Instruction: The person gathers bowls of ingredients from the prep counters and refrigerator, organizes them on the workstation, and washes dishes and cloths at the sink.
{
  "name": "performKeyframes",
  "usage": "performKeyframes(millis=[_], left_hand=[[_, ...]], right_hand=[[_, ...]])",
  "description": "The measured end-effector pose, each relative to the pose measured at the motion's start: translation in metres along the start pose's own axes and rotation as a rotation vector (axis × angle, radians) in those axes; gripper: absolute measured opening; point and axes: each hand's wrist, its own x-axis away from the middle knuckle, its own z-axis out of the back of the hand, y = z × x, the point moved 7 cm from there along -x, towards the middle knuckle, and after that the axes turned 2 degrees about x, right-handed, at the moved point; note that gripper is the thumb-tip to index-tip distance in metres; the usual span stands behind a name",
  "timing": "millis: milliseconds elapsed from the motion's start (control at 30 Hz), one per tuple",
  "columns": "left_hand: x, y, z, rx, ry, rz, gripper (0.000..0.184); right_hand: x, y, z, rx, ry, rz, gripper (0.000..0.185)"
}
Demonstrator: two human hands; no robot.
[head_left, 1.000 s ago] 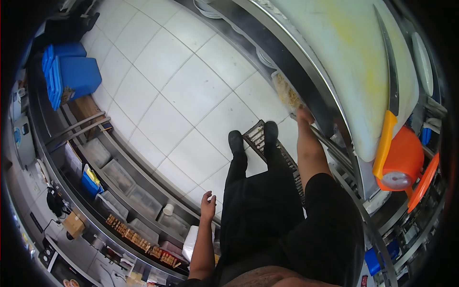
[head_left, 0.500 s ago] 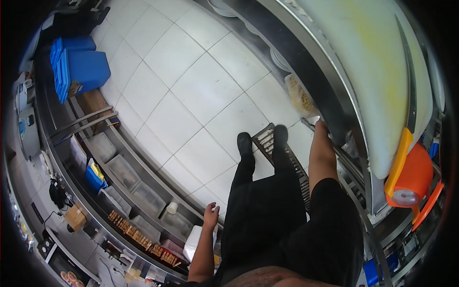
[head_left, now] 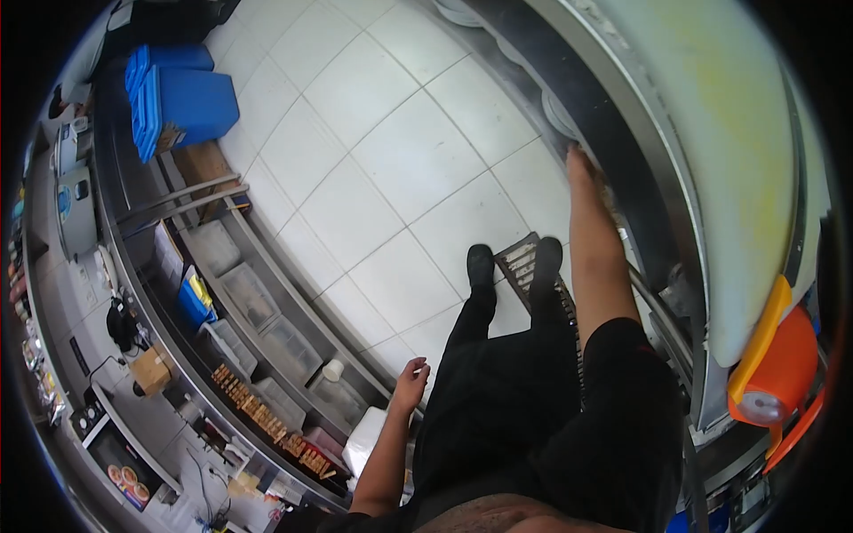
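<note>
My right hand [head_left: 578, 163] reaches under the steel counter on the right, beside a stack of white plates [head_left: 558, 114] on the lower shelf. Its fingers are partly hidden, and what they touch cannot be made out. Behind my right forearm, the bag of yellowish food [head_left: 611, 202] is mostly hidden. My left hand [head_left: 410, 384] hangs over the floor next to the left counter, fingers loosely curled but apart, holding nothing. Close to it are a small white cup [head_left: 333, 369] and a white bag [head_left: 362, 441].
A pale cutting board [head_left: 711, 115] bears a yellow-handled knife [head_left: 761, 342], with an orange scale [head_left: 782, 377] beside it. Blue bins [head_left: 191, 105] stand at upper left. Clear containers [head_left: 249, 296] line the left counter. A floor grate [head_left: 518, 260] lies by my feet.
My right hand has moved forward along the lower shelf, from the food bag to the plates. My left hand stays low and free. The whole view has shifted.
</note>
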Motion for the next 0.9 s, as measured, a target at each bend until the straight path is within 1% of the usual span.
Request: performKeyframes(millis=[67, 100, 133, 200, 233, 267, 333, 367, 400, 467, 500, 533, 600, 633, 700, 733, 767, 800, 833, 867, 900], left_hand=[[0.004, -0.009, -0.003, 0.002, -0.009, 0.002, 0.042], [0.008, -0.015, -0.003, 0.011, -0.005, 0.054, 0.042], [0.01, -0.017, -0.005, -0.006, -0.019, 0.072, 0.043], [0.022, -0.029, -0.011, -0.037, -0.045, 0.112, 0.043], [0.026, -0.04, -0.012, -0.059, -0.047, 0.113, 0.044], [0.031, -0.041, -0.014, -0.126, -0.061, 0.073, 0.044], [0.042, -0.035, -0.011, -0.268, -0.084, -0.03, 0.045], [0.039, -0.039, -0.01, -0.221, -0.118, 0.021, 0.045], [0.041, -0.022, 0.0, -0.254, -0.073, -0.035, 0.044], [0.041, 0.013, 0.016, -0.325, 0.002, -0.152, 0.043], [0.035, 0.032, 0.025, -0.364, 0.043, -0.232, 0.043], [0.045, 0.069, 0.032, -0.301, 0.03, -0.216, 0.045], [0.032, 0.115, 0.041, -0.315, 0.037, -0.343, 0.051], [0.033, 0.146, 0.04, -0.37, 0.026, -0.458, 0.058], [0.048, 0.213, 0.031, -0.467, 0.021, -0.715, 0.076], [0.063, 0.244, 0.019, -0.496, 0.029, -0.863, 0.087], [0.088, 0.277, 0.007, -0.534, 0.029, -0.931, 0.096], [0.117, 0.303, 0.0, -0.576, 0.031, -0.996, 0.106], [0.136, 0.316, -0.003, -0.676, 0.069, -1.007, 0.107], [0.152, 0.331, -0.009, -0.773, 0.112, -1.03, 0.108], [0.163, 0.343, -0.02, -0.864, 0.152, -1.06, 0.109]], right_hand=[[-0.014, 0.011, -0.017, 0.16, -0.023, 0.041, 0.069], [-0.018, 0.019, -0.028, 0.287, -0.015, 0.078, 0.066], [-0.019, 0.032, -0.046, 0.466, 0.004, 0.127, 0.062], [0.001, 0.076, -0.085, 0.65, 0.054, 0.178, 0.056], [0.059, 0.076, -0.031, 0.225, -0.008, 0.068, 0.047], [0.125, 0.072, 0.032, -0.197, -0.019, -0.053, 0.04], [0.204, 0.077, 0.067, -0.32, -0.004, -0.003, 0.031], [0.229, 0.081, 0.082, -0.433, 0.051, 0.024, 0.027], [0.252, 0.086, 0.091, -0.545, 0.104, 0.047, 0.024], [0.278, 0.086, 0.118, -0.724, 0.107, 0.094, 0.023], [0.281, 0.086, 0.132, -0.833, 0.062, 0.077, 0.021], [0.295, 0.088, 0.154, -0.98, -0.013, -0.008, 0.019], [0.314, 0.068, 0.225, -1.281, -0.156, -0.141, 0.015], [0.334, 0.054, 0.254, -1.333, -0.208, -0.099, 0.013], [0.373, 0.037, 0.256, -1.434, -0.265, -0.125, 0.016], [0.41, 0.019, 0.291, -1.306, -0.257, -0.071, 0.017], [0.437, 0.006, 0.297, -1.356, -0.321, -0.013, 0.017], [0.467, -0.008, 0.31, -1.386, -0.383, 0.002, 0.017], [0.498, -0.019, 0.327, -1.383, -0.398, 0.084, 0.017], [0.545, -0.037, 0.373, -1.362, -0.467, 0.017, 0.016], [0.56, -0.041, 0.368, -1.364, -0.428, 0.209, 0.019]])
